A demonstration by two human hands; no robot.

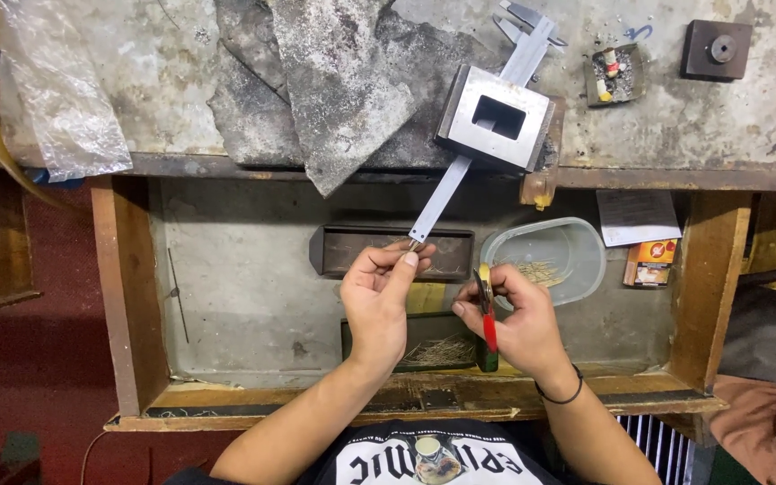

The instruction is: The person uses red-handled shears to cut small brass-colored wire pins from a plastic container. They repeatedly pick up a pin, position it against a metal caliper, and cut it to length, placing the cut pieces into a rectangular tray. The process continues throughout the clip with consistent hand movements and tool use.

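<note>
Item: thin short metal wire piece (412,243), pinched at its lower end between thumb and forefinger of the left hand (377,301), held raised over the open wooden drawer (127,296) so offcuts likely drop inside. Right hand (515,319) closed around red-handled small cutting pliers (486,316), jaws up beside the wire (jaw gap not discernible). Below: dark shallow tray of cut wire bits (437,352); right: clear oval plastic tub (550,256) holding more. Wire looks pale, straight, very slender.
</note>
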